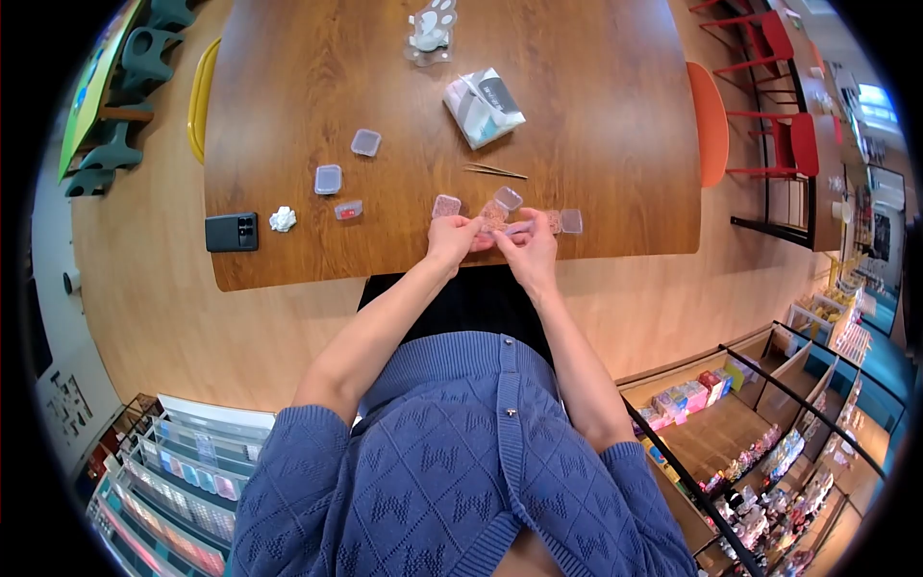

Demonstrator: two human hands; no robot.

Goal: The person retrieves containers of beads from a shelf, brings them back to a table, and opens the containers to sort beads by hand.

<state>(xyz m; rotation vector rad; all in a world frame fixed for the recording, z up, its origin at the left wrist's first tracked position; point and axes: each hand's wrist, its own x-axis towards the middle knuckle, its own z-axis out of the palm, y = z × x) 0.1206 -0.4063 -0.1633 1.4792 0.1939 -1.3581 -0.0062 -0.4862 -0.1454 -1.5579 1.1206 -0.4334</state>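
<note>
At left hand, open clear box, long axis slanting away rightward.

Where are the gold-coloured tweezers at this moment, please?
In the head view, the tweezers lie on the wooden table, just right of the picture's centre, between the tissue pack above and the right hand below.

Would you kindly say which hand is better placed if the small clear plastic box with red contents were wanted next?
Probably the left hand: it is nearer the box, while the right hand would reach past it.
</note>
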